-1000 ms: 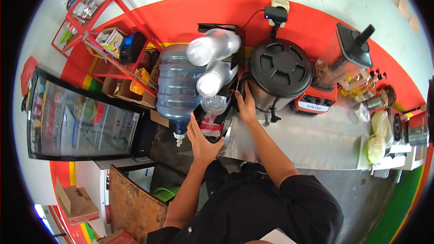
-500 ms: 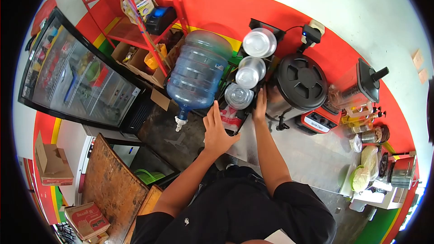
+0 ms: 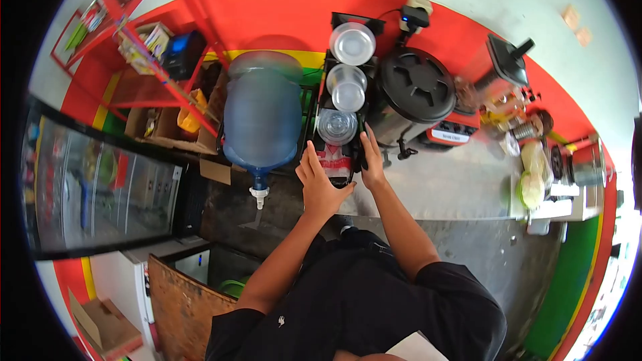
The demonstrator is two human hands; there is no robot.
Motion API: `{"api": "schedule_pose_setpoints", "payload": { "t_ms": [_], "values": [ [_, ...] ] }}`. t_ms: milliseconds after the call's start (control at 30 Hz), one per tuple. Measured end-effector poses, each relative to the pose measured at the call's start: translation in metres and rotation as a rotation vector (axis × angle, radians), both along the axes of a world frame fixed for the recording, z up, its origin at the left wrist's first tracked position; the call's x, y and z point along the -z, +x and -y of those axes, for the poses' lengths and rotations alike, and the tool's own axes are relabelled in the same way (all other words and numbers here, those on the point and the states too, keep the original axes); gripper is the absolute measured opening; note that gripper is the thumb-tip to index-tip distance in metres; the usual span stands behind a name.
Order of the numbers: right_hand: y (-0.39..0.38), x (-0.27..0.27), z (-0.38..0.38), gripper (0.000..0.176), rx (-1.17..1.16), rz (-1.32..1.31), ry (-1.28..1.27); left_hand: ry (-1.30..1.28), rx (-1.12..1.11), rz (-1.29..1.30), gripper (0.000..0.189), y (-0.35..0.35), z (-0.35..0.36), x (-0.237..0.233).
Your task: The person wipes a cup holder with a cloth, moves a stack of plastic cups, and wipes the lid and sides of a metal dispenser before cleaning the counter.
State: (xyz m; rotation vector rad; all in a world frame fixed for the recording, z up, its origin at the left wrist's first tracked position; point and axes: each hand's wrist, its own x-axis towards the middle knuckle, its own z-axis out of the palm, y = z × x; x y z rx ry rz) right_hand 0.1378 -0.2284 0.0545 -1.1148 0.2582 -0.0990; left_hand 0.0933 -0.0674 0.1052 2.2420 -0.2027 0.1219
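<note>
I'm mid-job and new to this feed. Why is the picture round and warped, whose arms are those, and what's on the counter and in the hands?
There is a single picture. It comes from a camera worn on the person's head and looks down, and the wide lens bends the view into a circle. The two bare arms belong to the wearer. The left hand lies open against the left side of a black cup holder, which carries three stacks of clear cups. The right hand lies along the holder's right edge, but I cannot tell whether it grips. A red and white packet sits between the hands. On the steel counter stand a black-lidded urn and a red blender. A blue water jug is left of the holder.
</note>
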Motion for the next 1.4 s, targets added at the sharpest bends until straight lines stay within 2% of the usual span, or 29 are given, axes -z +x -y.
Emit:
{"api": "schedule_pose_setpoints", "payload": {
  "t_ms": [67,100,133,200,267,367,600,667,700,800,833,867,933,967,1000,1033,1067,1100,1167,1300,1400],
  "values": [
    [0.005,0.007,-0.003,0.062,0.049,-0.071,0.087,-0.047,0.026,-0.018,0.144,0.004,-0.002,0.001],
    [0.003,0.033,-0.001,0.074,0.011,-0.096,-0.117,-0.047,0.051,-0.014,0.144,0.006,-0.003,0.003],
    [0.001,0.045,-0.002,0.074,0.035,-0.093,-0.115,-0.03,0.053,0.015,0.145,0.008,-0.005,0.005],
    [-0.004,0.05,-0.009,0.08,0.024,-0.198,0.041,-0.014,0.076,0.044,0.145,0.012,-0.008,0.006],
    [-0.018,0.043,-0.013,0.073,0.076,-0.253,0.042,-0.032,0.082,0.029,0.146,0.015,-0.01,0.006],
    [-0.036,-0.028,-0.028,0.06,0.136,-0.079,0.192,-0.038,0.121,0.066,0.145,0.02,-0.013,0.009],
    [-0.033,-0.017,-0.035,0.058,0.244,-0.046,0.149,-0.052,0.155,0.077,0.137,0.021,-0.022,0.01],
    [-0.028,-0.012,-0.031,0.052,0.209,-0.395,0.107,-0.106,0.171,0.112,0.129,0.027,-0.028,0.013],
    [-0.023,0.011,-0.018,0.045,0.134,-0.343,0.109,-0.124,0.165,0.117,0.12,0.029,-0.03,0.012],
    [-0.012,0.012,-0.003,0.04,0.206,-0.289,-0.022,-0.146,0.15,0.1,0.111,0.03,-0.029,0.002],
    [-0.018,-0.038,-0.002,0.041,0.155,-0.227,-0.227,-0.143,0.146,0.102,0.111,0.03,-0.029,0.003],
    [-0.014,-0.042,0.008,0.041,0.15,-0.221,-0.225,-0.142,0.141,0.128,0.104,0.033,-0.03,0.005],
    [-0.003,-0.053,0.029,0.042,0.034,-0.022,-0.137,-0.138,0.122,0.164,0.096,0.04,-0.028,0.001],
    [0.003,-0.057,0.034,0.035,0.106,-0.02,0.004,-0.185,0.094,0.118,0.092,0.044,-0.027,-0.001],
    [0.011,-0.072,0.043,0.035,0.088,-0.01,0.008,-0.232,0.063,0.075,0.087,0.048,-0.025,-0.006],
    [0.018,-0.09,0.054,0.032,0.006,0.018,0.138,-0.234,0.036,0.147,0.074,0.054,-0.022,-0.013],
    [0.023,-0.108,0.062,0.029,-0.077,0.042,0.269,-0.228,0.018,0.156,0.074,0.064,-0.02,-0.02],
    [0.027,-0.126,0.066,0.026,-0.035,0.044,0.27,-0.305,-0.003,0.201,0.068,0.075,-0.019,-0.027],
    [0.04,-0.146,0.083,0.027,-0.023,0.075,0.244,-0.403,-0.076,0.247,0.05,0.093,-0.01,-0.059],
    [0.08,-0.201,0.118,0.029,0.057,0.208,0.158,-0.564,-0.042,0.342,0.041,0.143,0.006,-0.125],
    [0.118,-0.245,0.125,0.031,0.065,0.357,0.062,-0.408,0.033,0.333,0.037,0.174,0.015,-0.17]
  ]
}}
